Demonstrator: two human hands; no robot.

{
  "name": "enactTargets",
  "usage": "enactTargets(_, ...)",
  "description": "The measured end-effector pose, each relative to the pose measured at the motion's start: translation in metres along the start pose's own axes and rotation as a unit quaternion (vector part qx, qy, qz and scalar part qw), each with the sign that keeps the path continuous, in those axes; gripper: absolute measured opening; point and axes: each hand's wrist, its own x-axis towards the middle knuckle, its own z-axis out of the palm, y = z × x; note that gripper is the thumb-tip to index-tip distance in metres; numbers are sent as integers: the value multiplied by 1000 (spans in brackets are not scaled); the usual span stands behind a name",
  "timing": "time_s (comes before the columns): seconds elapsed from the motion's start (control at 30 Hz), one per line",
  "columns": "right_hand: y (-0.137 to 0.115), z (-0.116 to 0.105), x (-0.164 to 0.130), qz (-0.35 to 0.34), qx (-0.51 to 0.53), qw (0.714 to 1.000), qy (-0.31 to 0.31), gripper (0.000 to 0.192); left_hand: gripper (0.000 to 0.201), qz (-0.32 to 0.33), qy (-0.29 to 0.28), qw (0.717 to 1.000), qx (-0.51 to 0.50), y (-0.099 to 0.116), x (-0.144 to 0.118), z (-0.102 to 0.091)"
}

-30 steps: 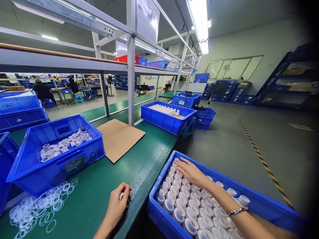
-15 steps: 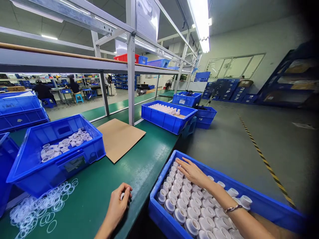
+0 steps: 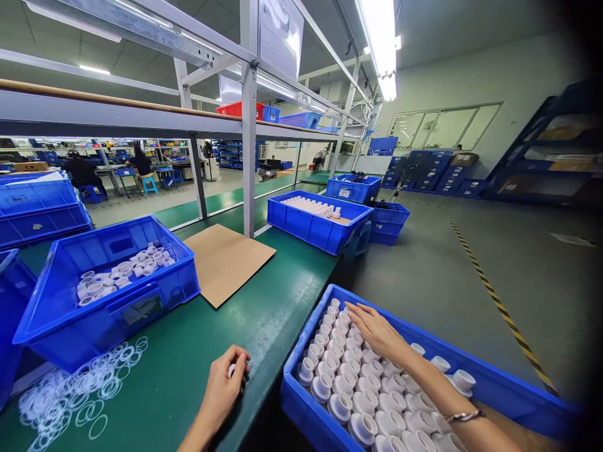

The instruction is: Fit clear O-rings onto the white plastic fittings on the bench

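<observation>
Left hand (image 3: 222, 390) rests on the green worktop (image 3: 198, 358) near its front edge, fingers curled in a narrow grip around a small white fitting (image 3: 231, 370), only part of which shows between thumb and fingers. Right hand (image 3: 377, 331) lies flat, fingers extended and holding nothing, its palm down on the upright white cup-shaped fittings (image 3: 343, 376) packed in rows inside the near blue crate (image 3: 499, 383), which sits just beside the worktop's front edge. A bracelet (image 3: 464, 415) is on the right wrist. To the left of the left hand, a loose scatter of clear plastic rings (image 3: 75, 392) lies on the worktop. Behind the rings stands a second blue crate (image 3: 103, 314) holding a small heap of white fittings. A flat cardboard sheet (image 3: 226, 258) lies just beside that crate. Farther along the worktop, a third blue crate (image 3: 315, 229) holds more white parts. People sit at benches well apart, in the background at left.
</observation>
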Motion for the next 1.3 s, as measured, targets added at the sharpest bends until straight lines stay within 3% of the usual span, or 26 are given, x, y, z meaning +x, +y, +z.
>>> enactTargets(0.57, 26, -33, -44, 91, 76, 993, 18, 70, 46, 6, -6, 1000, 3, 0, 0, -3)
enactTargets(0.77, 38, -31, -62, 91, 79, 992, 29, 60, 48, 9, -9, 999, 29, -3, 1, -4)
enactTargets(0.97, 49, -33, -71, 112, 69, 989, 61, 67, 48, 9, -11, 999, 30, -5, 1, -5)
enactTargets(1.3, 60, -50, -103, 133, 77, 986, 59, 62, 51, -3, -8, 1000, 17, -7, 3, -6)
